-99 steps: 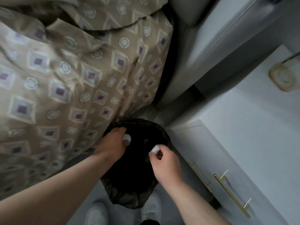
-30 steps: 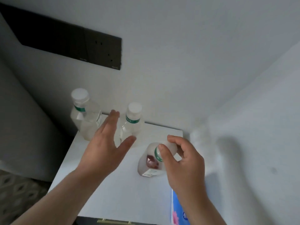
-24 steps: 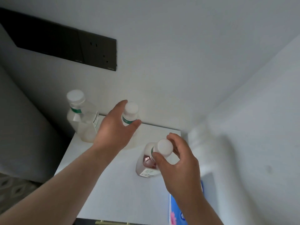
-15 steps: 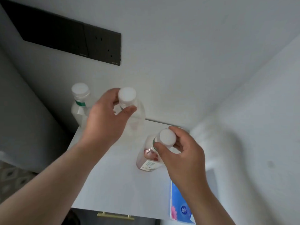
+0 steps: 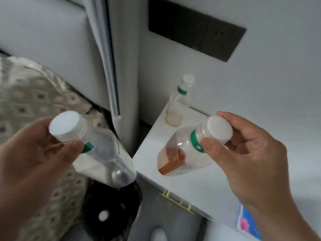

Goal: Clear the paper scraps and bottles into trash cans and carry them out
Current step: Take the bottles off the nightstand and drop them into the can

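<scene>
The left hand [image 5: 34, 153], at nine o'clock in the view, pinches the neck of a clear bottle [image 5: 104, 157] between thumb and fingers, just under its white cap [image 5: 67, 125]. This bottle looks nearly empty. It has a green neck band and a white label, and it tilts with its base pointing toward four o'clock, above the rim of the black-lined trash can [image 5: 111, 214] at six o'clock. A small white round piece [image 5: 103, 215] lies inside the bag.

The right hand [image 5: 246, 153], at three o'clock, grips a second bottle [image 5: 182, 153] at the neck, the thumb on its green band and the fingers curled behind the white cap. Amber liquid pools in its lower corner. It leans over the white surface [image 5: 199, 185]; whether its base touches cannot be told.

A third bottle [image 5: 177, 105] stands upright at the back of the surface by the wall, at twelve o'clock from the second, with a pale yellowish layer at the bottom. A patterned bedspread [image 5: 34, 105] lies at nine o'clock, and a blue packet [image 5: 248, 225] at five.
</scene>
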Available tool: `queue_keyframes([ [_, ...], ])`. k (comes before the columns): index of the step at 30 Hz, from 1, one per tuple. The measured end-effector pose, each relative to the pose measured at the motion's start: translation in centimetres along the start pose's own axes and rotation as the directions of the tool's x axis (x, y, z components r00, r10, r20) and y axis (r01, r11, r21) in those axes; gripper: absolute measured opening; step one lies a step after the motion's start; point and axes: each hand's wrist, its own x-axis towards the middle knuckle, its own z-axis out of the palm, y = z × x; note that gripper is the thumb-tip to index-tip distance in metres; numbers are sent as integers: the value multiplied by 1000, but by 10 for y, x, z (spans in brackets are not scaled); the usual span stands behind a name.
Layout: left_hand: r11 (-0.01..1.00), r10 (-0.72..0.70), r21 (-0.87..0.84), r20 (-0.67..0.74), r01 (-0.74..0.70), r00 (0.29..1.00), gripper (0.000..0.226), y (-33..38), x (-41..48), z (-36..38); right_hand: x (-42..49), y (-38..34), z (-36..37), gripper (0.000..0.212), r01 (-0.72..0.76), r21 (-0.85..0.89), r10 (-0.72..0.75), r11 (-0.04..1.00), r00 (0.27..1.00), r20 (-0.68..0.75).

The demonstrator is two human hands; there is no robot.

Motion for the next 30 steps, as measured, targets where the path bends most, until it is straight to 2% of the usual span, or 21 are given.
queue_keyframes([
  [2, 997, -54, -69, -113, 47, 992, 24, -6, -9, -16, -9, 1, 28, 49, 8, 25, -10, 1000, 997, 74],
  [4, 998, -68, -28, -185, 64, 980, 33, -28, -29, -32, -18, 8, 58, 50, 6, 46, -14, 999, 988, 157],
  [6, 982, -190, -62, -232, 180, 954, 33, -63, -43, -48, -28, 20, 88, 43, -33, 60, 18, 998, 971, 239],
  [9, 955, -292, -25, -261, 296, 920, 34, -109, -55, -56, -42, 45, 135, 50, -85, -18, 85, 996, 932, 353],
  [12, 927, -373, -48, -244, 373, 895, 33, -147, -56, -51, -52, 79, 178, 43, -125, -92, 152, 988, 891, 428],
  [17, 889, -401, 173, -154, 424, 903, 30, -204, -44, -32, -61, 141, 236, 48, -158, -249, 263, 956, 837, 479],
  [19, 885, -399, 206, -125, 417, 909, 30, -223, -39, -21, -61, 163, 253, 51, -175, -299, 307, 938, 818, 486],
  [24, 876, -416, 240, -64, 419, 907, 27, -263, -21, 4, -50, 204, 279, 42, -161, -387, 351, 908, 797, 492],
  [30, 821, -505, 318, 14, 475, 863, 27, -311, -11, 26, -49, 257, 301, 31, -214, -469, 438, 857, 782, 444],
])
